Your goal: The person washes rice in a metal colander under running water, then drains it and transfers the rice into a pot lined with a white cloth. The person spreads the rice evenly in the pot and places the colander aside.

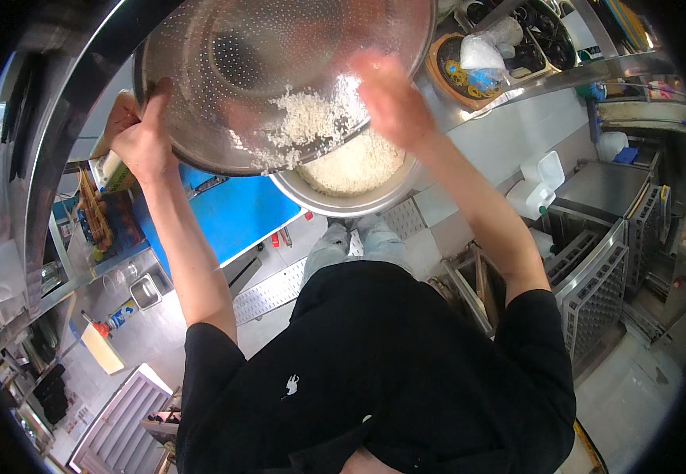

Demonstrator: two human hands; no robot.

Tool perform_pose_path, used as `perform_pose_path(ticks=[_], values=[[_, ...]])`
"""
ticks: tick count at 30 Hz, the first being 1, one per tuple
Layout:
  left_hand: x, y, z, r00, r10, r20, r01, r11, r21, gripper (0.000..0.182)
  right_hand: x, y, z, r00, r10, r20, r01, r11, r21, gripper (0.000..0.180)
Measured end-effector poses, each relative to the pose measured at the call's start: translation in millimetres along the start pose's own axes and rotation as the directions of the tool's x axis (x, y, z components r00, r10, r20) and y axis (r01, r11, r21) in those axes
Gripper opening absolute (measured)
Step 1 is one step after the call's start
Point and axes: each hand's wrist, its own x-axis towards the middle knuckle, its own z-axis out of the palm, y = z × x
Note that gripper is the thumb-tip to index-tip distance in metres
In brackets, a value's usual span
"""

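My left hand (146, 144) grips the rim of a large perforated metal colander (200, 109), thumb on the inner side. The colander is tilted over a round metal pot (343, 208). White rice grains (304, 121) cling along its lower inner wall, some right at the lip. Below that lip, pale rice (349, 169) fills the visible part of the pot; the colander hides the far part. My right hand (391, 103) is blurred at the colander's right inner side, close to the grains. Whether its fingers hold anything cannot be made out.
A blue cutting board (248, 204) lies left of the pot, with a knife near its far edge. At the upper right stands a brown-rimmed bowl (458, 71) with rubber bands and plastic bags. Metal kitchen equipment (600, 183) lines the right side. A metal shelf frame (64, 118) curves along the left.
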Motion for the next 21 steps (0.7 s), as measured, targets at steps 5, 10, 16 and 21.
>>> perform_pose_path(ticks=[5, 10, 16, 21], values=[[-1.4, -3.1, -0.3, 0.998, -0.010, -0.056, 0.011, 1.000, 0.010, 0.022, -45.4, -13.7, 5.7, 0.991, 0.119, 0.053, -0.100, 0.955, -0.278, 0.049], [-2.4, -3.9, -6.1, 0.999, -0.012, -0.043, 0.008, 0.996, -0.093, 0.023, -54.3, -13.2, 7.6, 0.948, 0.245, -0.202, -0.253, 0.968, -0.010, 0.057], [-3.8, -5.4, -7.7, 0.999, -0.014, -0.038, 0.010, 0.993, -0.118, 0.028, -86.6, -30.4, 38.1, 0.971, 0.238, 0.024, -0.239, 0.968, 0.076, 0.046], [-0.2, -10.3, -13.7, 0.995, -0.053, -0.085, 0.044, 0.993, -0.108, 0.025, -19.3, -24.9, 4.0, 0.975, -0.040, -0.217, 0.026, 0.997, -0.069, 0.041]])
